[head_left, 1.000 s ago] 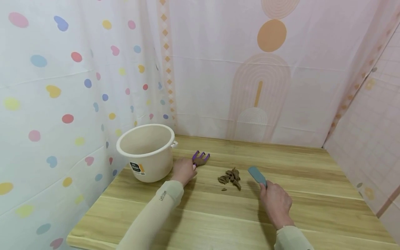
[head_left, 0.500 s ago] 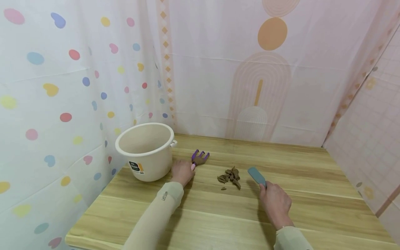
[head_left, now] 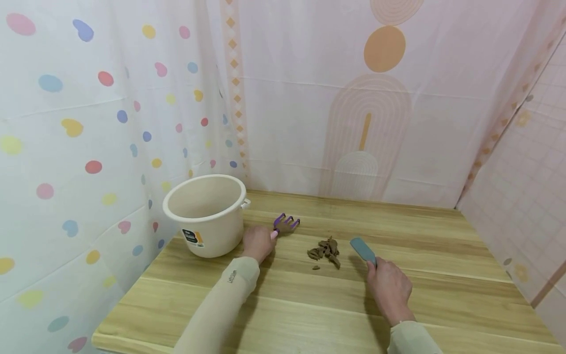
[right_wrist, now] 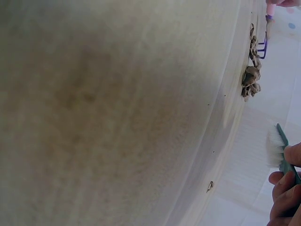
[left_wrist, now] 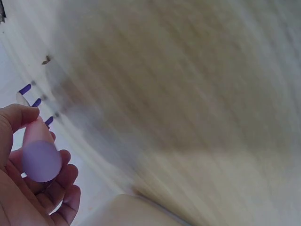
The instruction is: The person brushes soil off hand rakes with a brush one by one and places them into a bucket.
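My left hand (head_left: 258, 243) grips the pink handle of a small hand rake (head_left: 286, 223), right of the beige bucket (head_left: 221, 231). In the left wrist view, thumb and fingers curl round the rake handle (left_wrist: 42, 160), whose rounded lilac end faces the camera. Its purple tines are held just above the table, pointing away. My right hand (head_left: 389, 287) holds a teal brush (head_left: 363, 249); the right wrist view shows its white bristles (right_wrist: 275, 147) clear of the table. Between both tools lies a small heap of brown, clay-like lumps (head_left: 327, 250), touched by neither.
The bucket stands at the left rear of the wooden table (head_left: 420, 231), close to the dotted curtain (head_left: 93, 128). A pink patterned curtain (head_left: 292, 123) hangs along the back. One small brown crumb (head_left: 316, 268) lies in front of the heap.
The rake's tines have shifted slightly to the right in the left hand's grip over the last half second. The right hand, brush and brown heap stay practically where they were.
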Demonstrator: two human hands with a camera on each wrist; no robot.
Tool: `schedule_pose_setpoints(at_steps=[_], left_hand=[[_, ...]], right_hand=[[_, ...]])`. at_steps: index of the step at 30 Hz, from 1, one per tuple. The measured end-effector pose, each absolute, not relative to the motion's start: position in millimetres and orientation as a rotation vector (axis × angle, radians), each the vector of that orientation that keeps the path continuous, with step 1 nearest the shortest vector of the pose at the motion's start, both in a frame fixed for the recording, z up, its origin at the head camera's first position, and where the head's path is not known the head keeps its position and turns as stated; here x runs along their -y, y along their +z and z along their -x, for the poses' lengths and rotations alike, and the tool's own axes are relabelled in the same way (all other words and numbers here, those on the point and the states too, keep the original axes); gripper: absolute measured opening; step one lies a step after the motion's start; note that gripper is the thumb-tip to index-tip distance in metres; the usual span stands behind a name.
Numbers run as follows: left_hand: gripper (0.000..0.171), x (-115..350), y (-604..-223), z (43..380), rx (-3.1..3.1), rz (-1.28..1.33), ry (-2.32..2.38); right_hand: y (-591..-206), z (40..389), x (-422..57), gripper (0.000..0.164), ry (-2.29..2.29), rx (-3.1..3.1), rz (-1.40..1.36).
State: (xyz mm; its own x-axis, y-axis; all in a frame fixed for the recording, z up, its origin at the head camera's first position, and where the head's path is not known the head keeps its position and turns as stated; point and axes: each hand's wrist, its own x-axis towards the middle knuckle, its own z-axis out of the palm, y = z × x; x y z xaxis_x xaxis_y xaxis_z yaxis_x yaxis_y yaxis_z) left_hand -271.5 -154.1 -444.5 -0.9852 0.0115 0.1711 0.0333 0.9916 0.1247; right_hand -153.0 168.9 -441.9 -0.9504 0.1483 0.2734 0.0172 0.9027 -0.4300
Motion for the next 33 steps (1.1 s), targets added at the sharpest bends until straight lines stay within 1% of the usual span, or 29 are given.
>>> schedule_pose_setpoints(at_steps=[8,15,28,33], left_hand=[[0.034,153,-433,267,2.972,0.054,-0.271],[0.032,150,-427,259,2.960,0.075,-0.246],[0.034,137,-413,238,2.795,0.275,-0.267],[0.025,124,-410,225,2.684,0.414,-0.357]], right_hand=[[-442,152,-167,0.027,0.622,2.756,0.112],[-443,151,-167,0.027,0.635,2.761,0.107],[-442,151,-163,0.026,0.637,2.760,0.098],[-442,151,-162,0.026,0.642,2.733,0.070]])
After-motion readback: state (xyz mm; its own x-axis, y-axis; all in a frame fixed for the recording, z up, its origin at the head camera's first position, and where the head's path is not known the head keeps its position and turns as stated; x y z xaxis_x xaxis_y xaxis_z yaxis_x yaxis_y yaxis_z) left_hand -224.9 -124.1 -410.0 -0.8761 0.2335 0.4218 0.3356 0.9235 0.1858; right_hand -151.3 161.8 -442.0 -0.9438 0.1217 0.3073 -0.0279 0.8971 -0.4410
